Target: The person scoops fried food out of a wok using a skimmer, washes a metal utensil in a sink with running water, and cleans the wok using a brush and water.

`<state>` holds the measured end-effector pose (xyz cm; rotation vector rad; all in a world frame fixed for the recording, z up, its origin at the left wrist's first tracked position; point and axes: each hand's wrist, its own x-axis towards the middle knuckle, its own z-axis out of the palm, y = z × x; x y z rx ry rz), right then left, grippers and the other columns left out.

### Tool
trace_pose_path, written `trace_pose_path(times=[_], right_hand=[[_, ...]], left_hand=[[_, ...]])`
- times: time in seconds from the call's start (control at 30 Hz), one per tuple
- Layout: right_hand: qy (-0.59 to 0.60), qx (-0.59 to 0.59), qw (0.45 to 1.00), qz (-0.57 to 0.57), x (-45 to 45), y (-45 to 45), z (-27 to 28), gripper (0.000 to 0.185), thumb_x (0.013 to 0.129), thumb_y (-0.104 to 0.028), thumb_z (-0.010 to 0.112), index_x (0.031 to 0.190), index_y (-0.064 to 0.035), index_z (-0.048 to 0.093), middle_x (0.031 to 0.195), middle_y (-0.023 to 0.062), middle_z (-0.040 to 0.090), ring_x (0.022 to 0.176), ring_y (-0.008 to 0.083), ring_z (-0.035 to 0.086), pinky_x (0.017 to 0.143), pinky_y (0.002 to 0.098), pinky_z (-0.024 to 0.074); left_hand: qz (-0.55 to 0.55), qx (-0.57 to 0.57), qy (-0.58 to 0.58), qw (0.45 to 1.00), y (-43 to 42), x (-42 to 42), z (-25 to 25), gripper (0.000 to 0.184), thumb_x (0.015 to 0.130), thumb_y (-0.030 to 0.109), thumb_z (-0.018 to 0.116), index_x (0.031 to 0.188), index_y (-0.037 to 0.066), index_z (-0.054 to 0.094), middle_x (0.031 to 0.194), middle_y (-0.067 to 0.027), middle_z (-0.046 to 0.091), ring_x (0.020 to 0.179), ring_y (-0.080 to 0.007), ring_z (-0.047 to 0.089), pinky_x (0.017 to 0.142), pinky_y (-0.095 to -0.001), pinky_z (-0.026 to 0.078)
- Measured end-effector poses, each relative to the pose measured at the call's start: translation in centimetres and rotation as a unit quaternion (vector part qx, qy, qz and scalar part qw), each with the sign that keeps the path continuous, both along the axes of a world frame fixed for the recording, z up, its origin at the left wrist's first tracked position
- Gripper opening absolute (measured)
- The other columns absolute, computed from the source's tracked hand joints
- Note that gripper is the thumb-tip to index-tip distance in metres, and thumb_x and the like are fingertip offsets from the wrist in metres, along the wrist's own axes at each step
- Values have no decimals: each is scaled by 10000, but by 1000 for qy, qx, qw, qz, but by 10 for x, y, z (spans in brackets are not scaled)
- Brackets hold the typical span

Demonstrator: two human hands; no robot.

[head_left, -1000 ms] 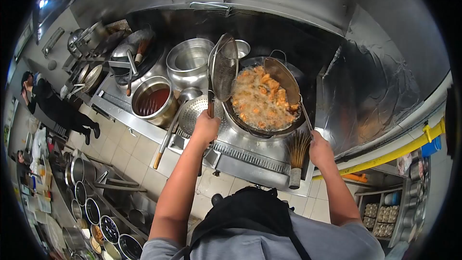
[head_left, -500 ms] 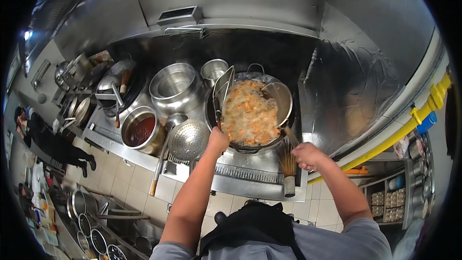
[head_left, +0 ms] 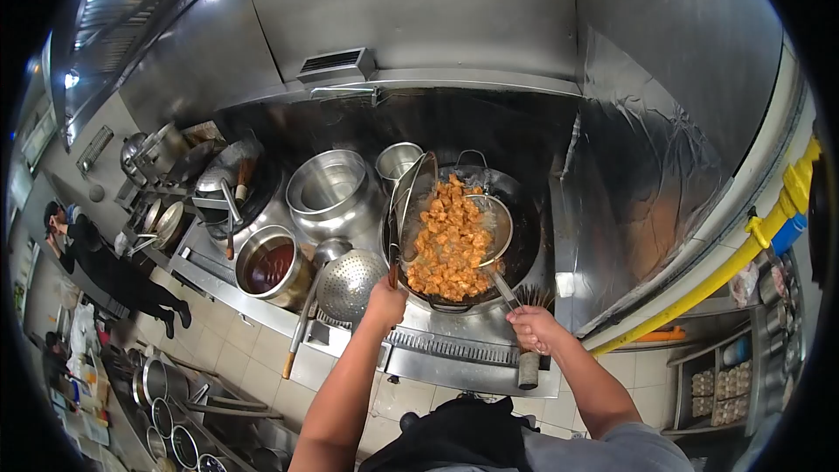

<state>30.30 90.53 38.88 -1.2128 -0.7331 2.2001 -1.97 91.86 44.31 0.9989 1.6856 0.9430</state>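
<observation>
The steel range (head_left: 454, 369) bears pots (head_left: 328, 195), a wok (head_left: 528, 240), seemingly a brush (head_left: 529, 369).

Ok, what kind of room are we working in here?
Most likely a commercial kitchen: the left hand and right hand work strainers at a large wok of browned food pieces, a big pot of dark red liquid stands nearby, and egg trays fill a shelf.

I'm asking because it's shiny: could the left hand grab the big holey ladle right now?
Probably not: the left hand is gripping a strainer handle, though the holey ladle lies close beside it.
</observation>
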Motion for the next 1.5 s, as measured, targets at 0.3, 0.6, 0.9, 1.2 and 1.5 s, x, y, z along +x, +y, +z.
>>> trace_pose_path(times=[0.3,0.6,0.9,1.2,1.5], right_hand=[[20,37,999,-14,11,-18,31,71,877,-90,556,868,-83,486,510,-31,373,322,71,330,275,236,204],[-89,110,990,29,-13,-19,114,49,901,-92,529,919,-62,494,524,-32,359,336,70,327,292,244,194],[-551,416,721,56,-43,-30,108,226,887,-130,495,1065,-6,558,940,279,624,942,448,581,853,472,458],[-634,430,639,69,-26,-51,119,187,915,-178,451,1005,-22,502,806,279,626,801,470,601,743,534,468],[-615,478,623,-69,12,-19,109,218,876,-89,472,1050,27,533,885,297,624,872,464,595,790,510,481]], left_hand=[[31,33,-1,999,-6,-4,7,167,846,43,544,1003,6,500,616,-44,480,431,-154,445,376,-316,371],[9,-28,-436,900,-6,-13,-19,89,893,30,499,941,73,437,709,-56,472,497,-144,446,446,-313,417],[-73,-41,-573,815,-20,11,-35,127,913,82,542,1001,59,454,716,-30,471,543,-125,441,498,-280,404],[-115,-64,-553,822,-23,17,-49,229,842,32,616,1021,73,480,684,11,472,515,-78,435,473,-239,392],[-127,-84,-589,794,-47,11,-19,329,813,-20,587,1117,30,471,676,33,443,518,-51,412,464,-201,364]])
